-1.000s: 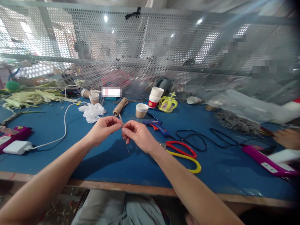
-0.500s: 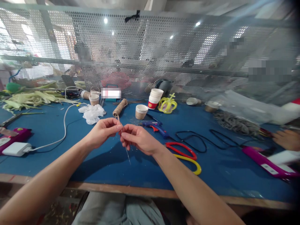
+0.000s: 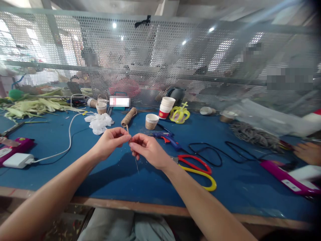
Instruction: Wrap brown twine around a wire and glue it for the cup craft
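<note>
The person's left hand [image 3: 111, 142] and right hand [image 3: 149, 149] come together above the blue-topped bench [image 3: 50, 140], fingertips almost touching. Between them is a thin brown strand, apparently plant-fibre twine [image 3: 127, 129]. The left grip is a closed pinch of thumb and forefinger on its upper part; the right grip is closed on it just below, with the other fingers loosely curled. A short length stands above the fingertips, leaning towards the roll of tan twine [image 3: 129, 116] that lies behind; whether the two are joined cannot be told. A finer tail hangs below the right hand, clear of the bench.

The strand should weigh next to nothing. It looks limp along the tail and a little stiffer at the thicker upper part, and its fibrous surface probably gives dry fingertips good purchase, so slipping seems a small worry. Fraying or untwisting at the thin end is likelier, and a hard tug there might part the fibres. The sound place to hold it is the thicker stretch, pinched lightly with the finger pads, both holds close together as here.

Near the hands lie a blue glue gun with a red trigger [image 3: 172, 140] and scissors with one red and one yellow handle [image 3: 214, 184], partly hidden by the right forearm.
</note>
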Demonstrator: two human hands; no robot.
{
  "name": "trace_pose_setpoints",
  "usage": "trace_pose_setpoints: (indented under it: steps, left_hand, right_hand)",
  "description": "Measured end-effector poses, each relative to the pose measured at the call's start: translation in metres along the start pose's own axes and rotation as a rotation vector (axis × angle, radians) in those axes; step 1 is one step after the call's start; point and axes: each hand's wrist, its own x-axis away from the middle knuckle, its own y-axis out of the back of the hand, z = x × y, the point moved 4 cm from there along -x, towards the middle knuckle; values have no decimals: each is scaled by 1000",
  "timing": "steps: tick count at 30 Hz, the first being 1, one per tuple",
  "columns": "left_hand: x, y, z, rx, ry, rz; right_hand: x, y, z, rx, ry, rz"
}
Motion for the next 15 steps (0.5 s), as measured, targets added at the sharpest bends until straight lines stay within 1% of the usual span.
trace_pose_setpoints:
  steps: [3, 5, 6, 8, 11, 15]
  left_hand:
    - [2, -2, 1, 115, 40, 100]
    - [2, -3, 1, 158, 48, 155]
    - [2, -3, 1, 166, 42, 172]
    - [1, -2, 1, 154, 19, 184]
    - [-1, 2, 1, 90, -11, 170]
    - [-4, 6, 4, 6, 1, 145]
  right_hand:
    - [1, -3, -3, -225, -80, 138]
    - [2, -4, -4, -290, -102, 193]
    - [2, -5, -4, -298, -101, 201]
    - [2, -4, -3, -267, -78, 169]
    - [1, -1, -1, -148, -25, 51]
    - [-1, 3, 0, 8, 18, -52]
